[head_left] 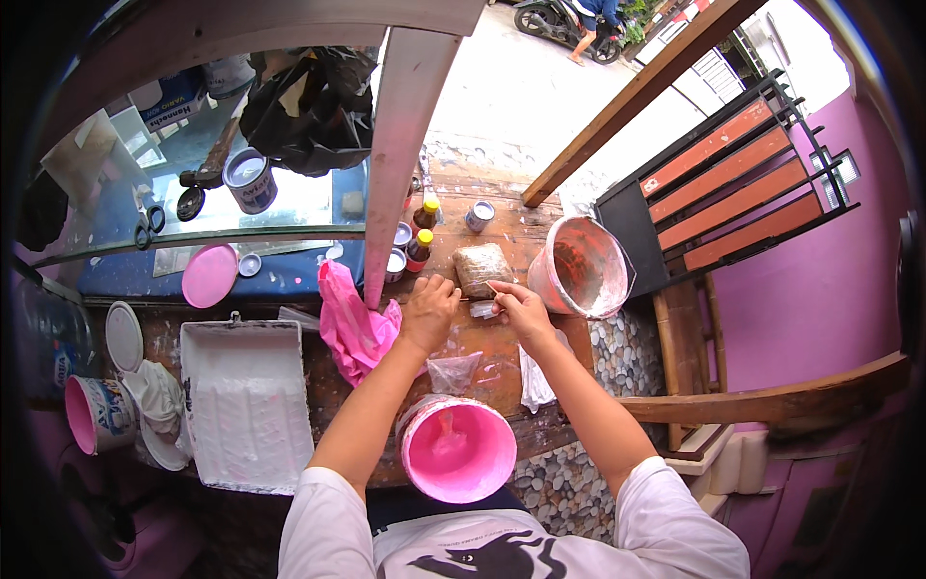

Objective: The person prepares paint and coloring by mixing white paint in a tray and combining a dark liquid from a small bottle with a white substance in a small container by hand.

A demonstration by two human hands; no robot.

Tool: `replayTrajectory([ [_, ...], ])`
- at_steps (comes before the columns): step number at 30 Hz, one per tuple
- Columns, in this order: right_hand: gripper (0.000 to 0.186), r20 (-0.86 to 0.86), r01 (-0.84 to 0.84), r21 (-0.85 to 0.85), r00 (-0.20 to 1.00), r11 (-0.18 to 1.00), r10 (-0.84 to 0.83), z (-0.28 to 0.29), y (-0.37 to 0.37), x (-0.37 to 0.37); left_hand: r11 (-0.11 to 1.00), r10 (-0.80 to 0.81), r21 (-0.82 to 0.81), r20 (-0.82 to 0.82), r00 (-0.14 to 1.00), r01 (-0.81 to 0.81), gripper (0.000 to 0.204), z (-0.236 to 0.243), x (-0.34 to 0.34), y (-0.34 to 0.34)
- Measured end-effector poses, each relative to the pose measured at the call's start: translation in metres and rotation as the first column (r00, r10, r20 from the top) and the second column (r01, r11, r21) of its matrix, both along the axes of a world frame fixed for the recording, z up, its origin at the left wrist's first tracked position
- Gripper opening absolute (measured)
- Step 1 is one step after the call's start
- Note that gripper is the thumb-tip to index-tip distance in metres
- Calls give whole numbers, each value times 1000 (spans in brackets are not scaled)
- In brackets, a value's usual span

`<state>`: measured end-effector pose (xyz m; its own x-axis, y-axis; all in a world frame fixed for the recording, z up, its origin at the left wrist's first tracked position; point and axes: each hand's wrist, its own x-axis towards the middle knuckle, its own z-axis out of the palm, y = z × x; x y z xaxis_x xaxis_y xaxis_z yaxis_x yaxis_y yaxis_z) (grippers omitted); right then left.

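My left hand (431, 311) is closed, fingers curled down beside a brown block wrapped in clear plastic (482, 268). My right hand (522, 313) pinches at the block's near right corner; a thin pale tip sticks up from its fingers, too small to name. A faint thin line runs between the two hands. Just below the block lies a small clear plastic packet (481, 310). Close to my body stands a bucket of pink paint (459, 452). A pink plastic bag (353, 323) lies left of my left hand.
A paint-stained bucket (581, 265) stands right of the block. Yellow-capped bottles (419, 249) and small cans, one a grey can (479, 216), stand behind on the wooden table. Left are a white paint tray (246, 405) and a glass case with scissors (149, 226). A wooden post (632, 106) slants at right.
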<state>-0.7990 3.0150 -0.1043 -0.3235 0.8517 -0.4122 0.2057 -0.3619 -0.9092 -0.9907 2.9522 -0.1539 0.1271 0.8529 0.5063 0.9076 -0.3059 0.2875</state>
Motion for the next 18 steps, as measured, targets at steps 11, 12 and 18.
replayTrajectory([
  [11,27,-329,199,-130,915,971,-232,85,-86,34,950,69,-251,745,664,183,27,90,9,-19],
  [12,25,-332,201,-120,915,972,-230,97,-97,34,906,115,-311,833,541,287,28,97,12,-24],
  [18,24,-414,148,-95,894,984,-174,142,-169,88,683,171,-336,937,305,649,22,190,85,-95],
])
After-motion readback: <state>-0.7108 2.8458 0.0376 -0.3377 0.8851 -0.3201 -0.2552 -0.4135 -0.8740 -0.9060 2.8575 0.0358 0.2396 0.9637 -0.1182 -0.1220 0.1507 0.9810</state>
